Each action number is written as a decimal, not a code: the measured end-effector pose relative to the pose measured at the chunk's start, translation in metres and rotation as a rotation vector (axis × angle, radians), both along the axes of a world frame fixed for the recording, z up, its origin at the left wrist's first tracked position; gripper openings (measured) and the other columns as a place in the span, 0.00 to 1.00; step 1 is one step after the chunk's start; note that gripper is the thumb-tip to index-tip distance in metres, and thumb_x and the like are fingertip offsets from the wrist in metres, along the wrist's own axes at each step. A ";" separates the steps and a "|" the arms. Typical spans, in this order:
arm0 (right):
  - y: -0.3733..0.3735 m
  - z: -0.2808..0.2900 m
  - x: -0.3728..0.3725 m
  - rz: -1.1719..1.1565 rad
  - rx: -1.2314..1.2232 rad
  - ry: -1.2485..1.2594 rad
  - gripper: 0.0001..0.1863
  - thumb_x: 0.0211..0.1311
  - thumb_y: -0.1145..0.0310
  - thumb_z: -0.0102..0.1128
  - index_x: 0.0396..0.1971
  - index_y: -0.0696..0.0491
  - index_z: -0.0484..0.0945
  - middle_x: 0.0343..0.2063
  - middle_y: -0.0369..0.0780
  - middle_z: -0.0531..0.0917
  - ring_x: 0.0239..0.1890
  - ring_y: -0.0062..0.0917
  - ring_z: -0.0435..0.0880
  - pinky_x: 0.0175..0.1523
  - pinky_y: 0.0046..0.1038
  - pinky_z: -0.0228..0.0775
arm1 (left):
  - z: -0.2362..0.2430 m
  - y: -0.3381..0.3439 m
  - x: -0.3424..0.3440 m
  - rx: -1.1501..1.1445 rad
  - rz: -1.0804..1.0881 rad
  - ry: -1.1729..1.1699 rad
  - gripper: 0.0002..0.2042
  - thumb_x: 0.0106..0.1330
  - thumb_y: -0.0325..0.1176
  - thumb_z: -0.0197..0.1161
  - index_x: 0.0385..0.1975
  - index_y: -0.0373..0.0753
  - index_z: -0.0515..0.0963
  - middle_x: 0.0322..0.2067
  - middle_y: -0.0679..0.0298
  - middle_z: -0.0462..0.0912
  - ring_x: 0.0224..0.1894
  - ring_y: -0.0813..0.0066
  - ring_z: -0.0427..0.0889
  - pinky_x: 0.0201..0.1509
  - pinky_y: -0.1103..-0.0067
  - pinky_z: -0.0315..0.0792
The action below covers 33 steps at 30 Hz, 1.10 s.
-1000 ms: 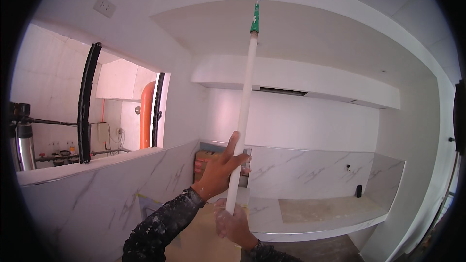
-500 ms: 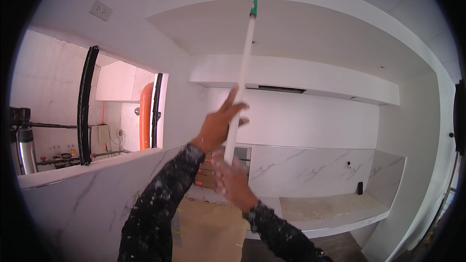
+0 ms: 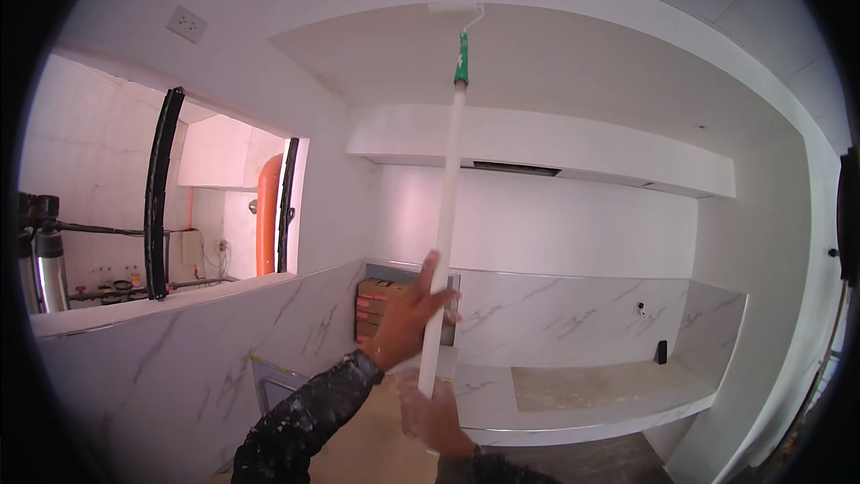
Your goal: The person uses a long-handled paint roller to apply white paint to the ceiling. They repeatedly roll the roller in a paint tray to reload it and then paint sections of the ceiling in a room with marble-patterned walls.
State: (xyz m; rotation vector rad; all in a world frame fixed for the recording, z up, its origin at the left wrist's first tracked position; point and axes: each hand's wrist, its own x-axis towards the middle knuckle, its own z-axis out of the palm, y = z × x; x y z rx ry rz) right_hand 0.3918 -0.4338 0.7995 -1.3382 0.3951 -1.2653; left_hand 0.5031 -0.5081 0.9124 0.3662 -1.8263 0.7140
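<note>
A long white pole (image 3: pixel 448 179) with a green handle section (image 3: pixel 462 58) rises through the middle of the view. At its top a paint roller (image 3: pixel 451 9) lies at the lower edge of the white bulkhead (image 3: pixel 376 2). My left hand (image 3: pixel 410 314) is closed on the pole at mid-height, some fingers stretched along it. Below it, my right hand (image 3: pixel 432 414) grips the pole's lower end. Both dark sleeves are spattered with white.
An opening on the left, with black frame strips (image 3: pixel 164 188), shows an orange pipe (image 3: pixel 269 215) and metal cylinders (image 3: pixel 49 269). Cardboard boxes (image 3: pixel 376 309) sit in the corner beside a marble-patterned counter (image 3: pixel 591 421). A small black object (image 3: pixel 661 351) stands on it.
Pole and both hands rose between a second and half a second ago, and since then have come back down. The roller is now lower on the bulkhead.
</note>
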 end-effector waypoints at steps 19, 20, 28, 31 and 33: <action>-0.003 0.076 -0.064 0.018 -0.038 -0.057 0.13 0.66 0.71 0.56 0.48 0.56 0.69 0.17 0.33 0.68 0.10 0.16 0.64 0.12 0.23 0.59 | 0.070 0.004 -0.064 0.077 0.075 -0.008 0.18 0.62 0.37 0.70 0.49 0.44 0.74 0.73 0.46 0.53 0.56 0.45 0.78 0.50 0.67 0.79; -0.006 0.095 -0.063 0.049 -0.102 -0.082 0.13 0.66 0.70 0.56 0.48 0.56 0.69 0.18 0.33 0.68 0.10 0.15 0.64 0.12 0.23 0.58 | 0.091 0.001 -0.064 0.049 0.027 0.002 0.18 0.62 0.36 0.70 0.50 0.44 0.74 0.73 0.47 0.53 0.55 0.45 0.79 0.51 0.68 0.79; -0.022 0.167 -0.064 0.069 -0.166 -0.110 0.12 0.68 0.68 0.57 0.48 0.53 0.69 0.20 0.30 0.67 0.13 0.13 0.64 0.14 0.21 0.58 | 0.176 -0.010 -0.063 -0.026 -0.014 0.011 0.18 0.63 0.31 0.69 0.50 0.44 0.71 0.73 0.48 0.54 0.47 0.50 0.83 0.48 0.71 0.79; -0.016 0.117 -0.071 -0.003 -0.168 -0.053 0.12 0.68 0.69 0.57 0.48 0.52 0.69 0.20 0.31 0.68 0.14 0.15 0.66 0.15 0.22 0.60 | 0.123 -0.008 -0.072 -0.021 -0.044 0.006 0.19 0.60 0.26 0.70 0.50 0.43 0.72 0.74 0.48 0.50 0.54 0.48 0.80 0.49 0.71 0.79; -0.009 0.072 -0.076 -0.093 -0.170 -0.020 0.10 0.68 0.71 0.55 0.45 0.57 0.70 0.18 0.34 0.70 0.11 0.16 0.67 0.13 0.22 0.61 | 0.074 -0.003 -0.077 0.107 -0.064 0.015 0.18 0.59 0.29 0.71 0.48 0.42 0.74 0.74 0.46 0.48 0.60 0.45 0.75 0.50 0.68 0.79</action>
